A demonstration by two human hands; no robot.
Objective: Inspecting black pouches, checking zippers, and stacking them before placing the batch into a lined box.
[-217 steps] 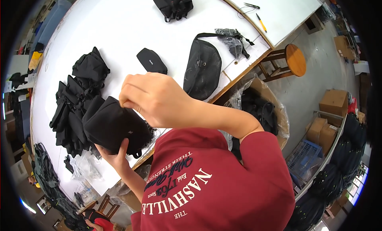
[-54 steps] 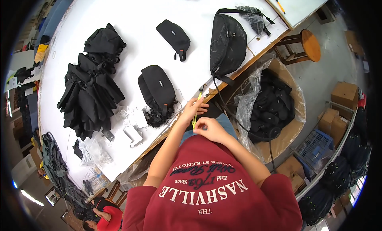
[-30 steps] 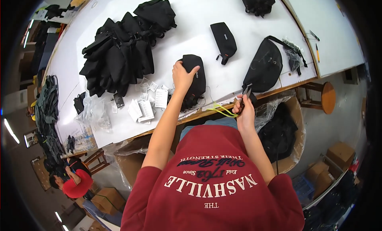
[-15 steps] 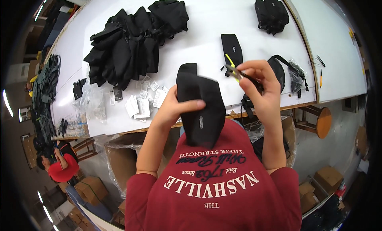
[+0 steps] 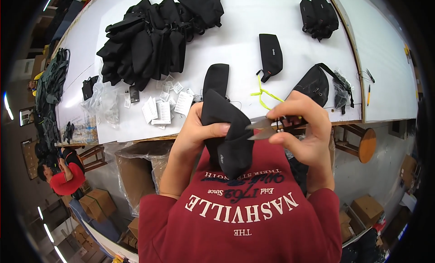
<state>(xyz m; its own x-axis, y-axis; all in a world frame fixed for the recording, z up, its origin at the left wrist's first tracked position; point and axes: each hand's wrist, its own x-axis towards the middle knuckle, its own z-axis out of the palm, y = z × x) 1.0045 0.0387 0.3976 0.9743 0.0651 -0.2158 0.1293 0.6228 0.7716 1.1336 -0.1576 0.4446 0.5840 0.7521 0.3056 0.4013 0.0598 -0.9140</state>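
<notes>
My left hand (image 5: 199, 130) is closed on a folded black fabric pouch (image 5: 235, 147), thumb across its top, in front of my chest. In my right hand (image 5: 310, 127) is a pair of thread snips (image 5: 290, 123). Their blades are apart, with the tips close beside the pouch; whether they touch it I cannot tell. A neon-yellow cord (image 5: 260, 91) trails from near the right fingers onto the table. Just beyond the left hand lies another black pouch (image 5: 216, 77), partly covered by the held one. A third flat black pouch (image 5: 271, 54) rests farther off, beside the cord's end.
On the white table (image 5: 235, 31) a heap of black pouches (image 5: 154, 41) fills the far left. Paper tags (image 5: 158, 112) and clear plastic (image 5: 106, 106) lie before it. A black bag (image 5: 312, 88) and stacked pouches (image 5: 319, 18) are on the right. A stool (image 5: 364, 145) stands below.
The snips have come down and left toward the pouch, and their blades now show apart. The held pouch has folded and turned. The yellow cord now hangs out onto the table.
</notes>
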